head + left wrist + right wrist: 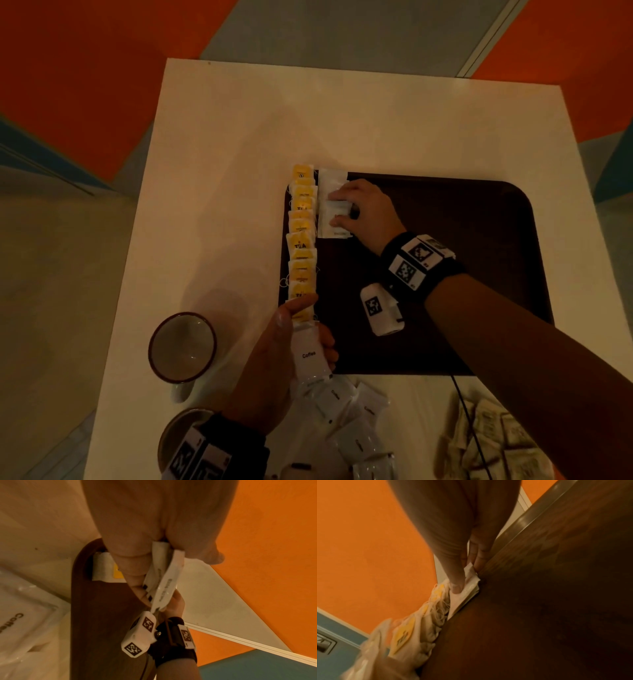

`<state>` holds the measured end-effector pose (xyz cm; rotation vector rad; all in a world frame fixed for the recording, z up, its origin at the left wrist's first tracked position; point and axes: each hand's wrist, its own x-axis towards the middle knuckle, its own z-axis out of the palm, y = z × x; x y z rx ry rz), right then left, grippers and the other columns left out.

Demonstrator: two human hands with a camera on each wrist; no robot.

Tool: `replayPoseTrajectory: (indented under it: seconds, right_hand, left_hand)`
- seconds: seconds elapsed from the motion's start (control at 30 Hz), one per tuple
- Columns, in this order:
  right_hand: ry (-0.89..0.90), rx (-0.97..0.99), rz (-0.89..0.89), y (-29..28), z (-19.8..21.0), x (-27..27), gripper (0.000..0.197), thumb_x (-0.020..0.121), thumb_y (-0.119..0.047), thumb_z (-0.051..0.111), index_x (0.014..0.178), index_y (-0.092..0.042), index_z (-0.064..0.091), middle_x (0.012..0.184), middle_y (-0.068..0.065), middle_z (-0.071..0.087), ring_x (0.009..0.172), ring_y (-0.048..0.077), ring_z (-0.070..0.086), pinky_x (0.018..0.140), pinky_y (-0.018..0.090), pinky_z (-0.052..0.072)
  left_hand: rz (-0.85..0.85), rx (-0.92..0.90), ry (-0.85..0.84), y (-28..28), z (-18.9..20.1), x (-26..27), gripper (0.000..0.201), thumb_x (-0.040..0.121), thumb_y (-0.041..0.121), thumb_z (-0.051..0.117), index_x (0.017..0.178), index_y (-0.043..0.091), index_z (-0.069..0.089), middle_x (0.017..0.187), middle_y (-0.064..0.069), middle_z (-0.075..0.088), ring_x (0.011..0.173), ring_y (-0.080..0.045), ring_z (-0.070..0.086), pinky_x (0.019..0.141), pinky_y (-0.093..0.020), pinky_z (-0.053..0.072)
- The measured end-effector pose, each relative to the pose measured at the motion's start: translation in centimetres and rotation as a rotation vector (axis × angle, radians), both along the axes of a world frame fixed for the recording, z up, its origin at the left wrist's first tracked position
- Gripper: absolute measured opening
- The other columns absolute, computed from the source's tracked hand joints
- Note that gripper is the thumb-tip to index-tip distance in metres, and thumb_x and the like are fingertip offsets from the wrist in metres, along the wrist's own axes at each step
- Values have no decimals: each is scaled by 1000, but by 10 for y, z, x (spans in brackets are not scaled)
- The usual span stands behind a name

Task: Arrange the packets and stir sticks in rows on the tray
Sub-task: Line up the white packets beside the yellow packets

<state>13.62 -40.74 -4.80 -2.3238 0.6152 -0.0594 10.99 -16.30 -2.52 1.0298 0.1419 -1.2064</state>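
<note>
The head view looks steeply down from above the worktop (212, 144), taking in the whole tray (445, 274), both hands and the floor around. The left wrist view sits close under the left hand (154, 527), facing along its fingers across the tray (102, 615) toward the right wrist. The right wrist view sits low and very near the tray (556, 588), facing along the right hand (453, 534) toward the tea bags (406, 635). All three share the tray; the head and right wrist views share the tea bags (301, 240).
</note>
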Motion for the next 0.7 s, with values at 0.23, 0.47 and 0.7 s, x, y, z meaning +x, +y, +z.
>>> replayPoseTrajectory:
  seconds: [0.23, 0.47, 0.7]
  right_hand:
    - [-28, 47, -19, 8, 0, -14, 40, 74, -11, 74, 113, -8, 63, 118, 10, 55, 110, 22, 52, 99, 32, 44]
    - [-48, 89, -108, 19, 0, -23, 41, 76, -8, 72, 116, -5, 61, 120, 9, 52, 104, 15, 52, 89, 16, 44]
    - [-24, 80, -200, 23, -9, -23, 40, 75, -14, 74, 112, -6, 63, 120, 8, 50, 109, 18, 52, 93, 31, 50]
  left_hand:
    - [5, -16, 15, 2, -2, -1, 91, 45, 74, 74, 115, 20, 57, 72, -14, 64, 58, -25, 63, 53, -34, 53]
    - [0, 8, -3, 2, -1, -4, 88, 51, 75, 70, 117, 19, 56, 75, -14, 64, 61, -25, 62, 55, -34, 52]
    - [-1, -11, 12, 5, 2, -7, 89, 52, 74, 70, 120, 18, 56, 78, -14, 64, 64, -26, 63, 58, -34, 53]
